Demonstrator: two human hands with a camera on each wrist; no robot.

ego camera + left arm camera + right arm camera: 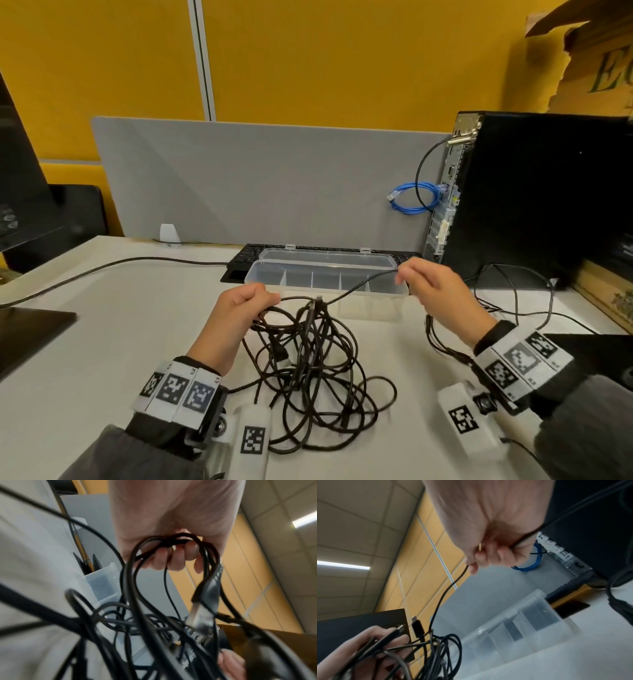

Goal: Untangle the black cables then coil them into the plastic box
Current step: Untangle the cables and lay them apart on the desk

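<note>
A tangle of black cables (315, 370) lies on the white table in front of me, its top lifted off the surface. My left hand (245, 303) grips a bunch of loops (171, 543) at the top of the tangle, and a plug (205, 599) dangles below its fingers. My right hand (424, 281) pinches a single black strand (443, 597) that is drawn taut up and to the right, out of the tangle. Just behind both hands stands the clear plastic box (329, 277), its lid open and its dividers showing.
A black keyboard (246, 255) lies behind the box. A black computer tower (534, 198) stands at the right with a blue cable (414, 198) and more black leads (513, 294) beside it. A monitor base (30, 329) sits at the left.
</note>
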